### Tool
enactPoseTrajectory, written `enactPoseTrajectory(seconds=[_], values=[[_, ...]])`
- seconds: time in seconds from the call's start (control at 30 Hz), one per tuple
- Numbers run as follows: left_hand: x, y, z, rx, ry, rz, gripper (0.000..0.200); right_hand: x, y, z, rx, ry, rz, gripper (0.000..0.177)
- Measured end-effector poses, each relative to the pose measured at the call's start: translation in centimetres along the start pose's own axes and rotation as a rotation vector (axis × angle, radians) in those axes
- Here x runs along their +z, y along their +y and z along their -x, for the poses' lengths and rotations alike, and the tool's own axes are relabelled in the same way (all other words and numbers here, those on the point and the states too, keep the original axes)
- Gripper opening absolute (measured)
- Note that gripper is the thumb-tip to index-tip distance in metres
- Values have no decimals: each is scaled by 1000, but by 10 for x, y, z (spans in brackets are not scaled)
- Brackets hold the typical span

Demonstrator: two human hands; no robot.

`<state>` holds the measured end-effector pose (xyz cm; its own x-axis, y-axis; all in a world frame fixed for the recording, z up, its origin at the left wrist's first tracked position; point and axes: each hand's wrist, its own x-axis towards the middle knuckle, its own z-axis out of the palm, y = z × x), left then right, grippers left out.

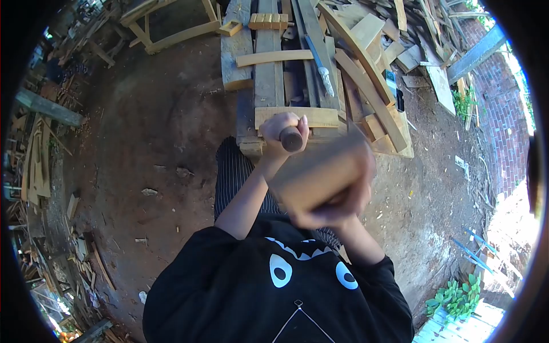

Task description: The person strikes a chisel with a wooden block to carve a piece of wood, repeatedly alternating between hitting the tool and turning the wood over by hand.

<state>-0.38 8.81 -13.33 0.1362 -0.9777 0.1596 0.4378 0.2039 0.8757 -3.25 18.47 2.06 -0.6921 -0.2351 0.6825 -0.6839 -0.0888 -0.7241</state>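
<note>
My left hand [278, 124] is closed around the round wooden handle of a chisel [291, 139], whose end faces up toward me. The blade is hidden beneath the fist. Under that hand a pale wooden piece [323, 118] lies crosswise at the near end of the workbench [250, 139]. My right hand [357, 197] grips a thick wooden block [317, 180], smeared by motion. The block is raised close to me, to the right of the chisel handle and apart from it in this view.
A curved wooden strip [274, 57], a blue-handled tool [318, 63] and a notched wooden block [269, 22] lie farther up the bench. Long curved boards [372, 97] lean along its right side. Scrap wood [412, 57] is heaped beyond. A wooden frame [177, 40] stands at upper left.
</note>
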Motion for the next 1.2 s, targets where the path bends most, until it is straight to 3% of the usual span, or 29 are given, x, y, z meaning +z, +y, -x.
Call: enactPoseTrajectory(seconds=[0.03,0.1,0.13,0.17,0.2,0.27,0.3,0.37,0.4,0.43,0.47,0.53,0.63,0.67,0.73,0.87,0.9,1.0,1.03,1.07,1.17,1.2], values=[[19,35,6,365,68,-342,32,-12,31,-14,-229,-228,-85,105],[35,68,23,703,112,-804,30,-35,93,-42,-576,-841,-417,105],[37,77,30,683,81,-925,28,-41,65,-54,-470,-1015,-290,105],[35,85,36,661,46,-1048,26,-48,63,-55,-577,-970,-203,109],[36,89,29,651,21,-1170,26,-48,62,-60,-642,-857,-396,84],[29,58,18,772,36,-772,24,-50,69,-48,-555,-670,-598,77],[30,57,17,814,38,-574,23,-51,75,-44,-551,-669,-582,71],[31,61,26,728,75,-782,23,-45,77,-37,-539,-765,-386,59],[33,66,28,689,89,-885,24,-44,64,-51,-541,-972,-290,76],[39,61,24,773,167,-728,23,-42,68,-49,-552,-908,-373,95],[45,56,21,866,237,-575,23,-41,69,-44,-536,-735,-578,91],[31,60,21,863,38,-661,20,-36,67,-46,-535,-784,-466,83],[37,83,31,800,43,-1000,20,-41,69,-49,-553,-863,-332,73],[35,77,28,833,28,-902,21,-44,72,-49,-580,-891,-325,69],[31,65,19,893,12,-710,22,-54,74,-45,-539,-724,-565,69],[33,65,24,859,33,-611,22,-45,73,-46,-503,-949,-320,82],[30,62,22,865,21,-505,24,-39,77,-36,-491,-874,-396,89],[31,58,24,943,24,-457,23,-51,74,-41,-609,-794,-482,86],[27,53,23,981,-25,-434,22,-58,84,-38,-665,-722,-623,106],[24,50,23,978,-25,-450,22,-68,119,-20,-597,-780,-624,100],[28,54,24,1040,-45,-456,21,-68,131,-13,-462,-989,-489,84],[25,55,29,973,-44,-475,21,-48,89,-25,-546,-886,-401,84]])
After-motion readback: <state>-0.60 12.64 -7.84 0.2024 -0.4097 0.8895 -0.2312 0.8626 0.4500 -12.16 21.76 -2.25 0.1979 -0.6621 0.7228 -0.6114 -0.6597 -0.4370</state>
